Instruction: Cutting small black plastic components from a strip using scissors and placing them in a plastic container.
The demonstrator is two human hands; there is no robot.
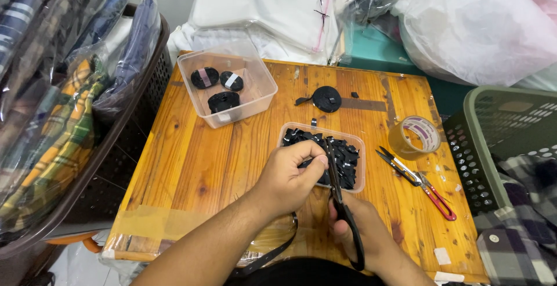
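Observation:
My left hand (pixel 290 175) pinches the end of a black strap (pixel 272 251) that trails down past the table's front edge. My right hand (pixel 362 234) grips black scissors (pixel 342 204), their blades pointing up at the strap end by my left thumb. Both hands hover over a small clear tray (pixel 360 144) filled with several short black strap pieces (pixel 346 158). Whether the blades are closed on the strap, I cannot tell.
On the wooden table (pixel 191 164) stand a clear tub (pixel 226 85) with three black tape rolls, a loose black roll (pixel 326 98), brown packing tape (pixel 413 137) and red-handled snips (pixel 418 181). Baskets of bagged cloth flank both sides (pixel 64 106) (pixel 510 146).

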